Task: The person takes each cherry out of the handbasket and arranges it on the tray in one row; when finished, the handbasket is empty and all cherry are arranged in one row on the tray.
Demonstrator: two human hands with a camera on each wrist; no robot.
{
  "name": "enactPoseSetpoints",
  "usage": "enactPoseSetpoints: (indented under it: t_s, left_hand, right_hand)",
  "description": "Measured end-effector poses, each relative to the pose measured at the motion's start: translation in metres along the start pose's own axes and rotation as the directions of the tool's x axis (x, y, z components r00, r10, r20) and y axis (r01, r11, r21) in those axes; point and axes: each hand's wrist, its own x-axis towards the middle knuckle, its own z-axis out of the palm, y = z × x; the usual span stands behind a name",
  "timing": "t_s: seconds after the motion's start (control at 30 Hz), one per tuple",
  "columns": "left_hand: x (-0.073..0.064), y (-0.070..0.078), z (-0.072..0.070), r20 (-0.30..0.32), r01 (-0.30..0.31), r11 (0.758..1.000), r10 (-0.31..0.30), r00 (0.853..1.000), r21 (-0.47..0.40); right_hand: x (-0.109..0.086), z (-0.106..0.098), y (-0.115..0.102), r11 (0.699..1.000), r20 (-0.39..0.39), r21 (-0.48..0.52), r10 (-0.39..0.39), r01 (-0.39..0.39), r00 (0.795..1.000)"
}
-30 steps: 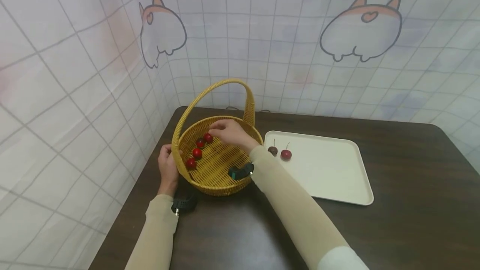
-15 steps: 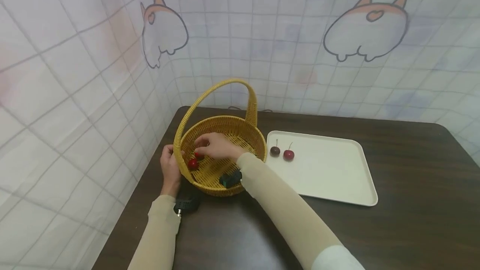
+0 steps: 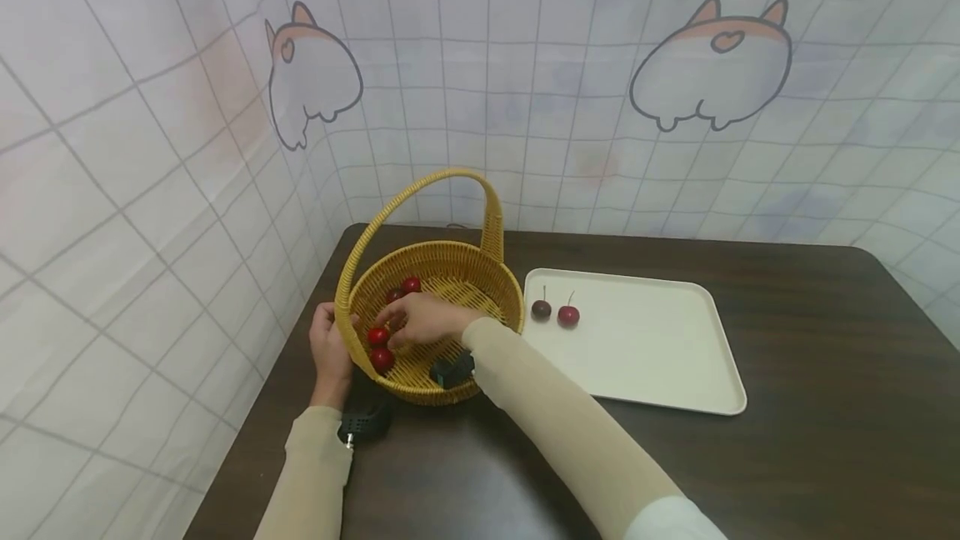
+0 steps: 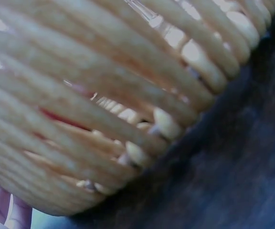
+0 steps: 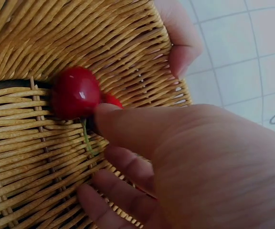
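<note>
In the head view my left hand [image 3: 330, 352] grips the left side of the yellow wicker basket [image 3: 420, 394], its thumb [image 5: 179, 59] over the rim in the right wrist view. Inside the basket, my right hand [image 3: 423, 319] reaches to the left wall. Its thumb and a finger are at a bright red cherry [image 3: 377, 336] and appear to pinch it; the thumb partly hides it in the right wrist view. Beside it lies a darker cherry [image 5: 76, 93] with a green stem. Farther back are two more, a red cherry [image 3: 411, 284] and a dark cherry [image 3: 393, 296].
Right of the basket, a cream tray [image 3: 637, 357] holds a dark cherry [image 3: 541, 309] and a red cherry [image 3: 568, 316] with upright stems. The basket's tall handle [image 3: 450, 173] arches over the right hand. A grid-patterned cloth wall [image 3: 187, 190] stands at the left and back.
The right hand has moved from the back cherries towards the nearer ones at the left wall. The two nearest cherries have shifted slightly nearer. The left hand stays on the basket.
</note>
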Motion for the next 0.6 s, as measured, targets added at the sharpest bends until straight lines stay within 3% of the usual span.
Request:
enactPoseSetpoints:
  t_s: [0.3,0.6]
  left_hand:
    - [0.0008,-0.0009,-0.0031,-0.007,-0.002,1.0,0.002,1.0,-0.003]
    - [0.0026,-0.0021,-0.0007,-0.008,-0.02,1.0,0.02,1.0,0.003]
  right_hand:
    - [0.0013,0.0032,-0.0016,0.999,0.117,0.04,-0.026,0.021,0.993]
    - [-0.0015,0.0054,-0.0041,0.977,0.222,0.214,-0.028,-0.021,0.975]
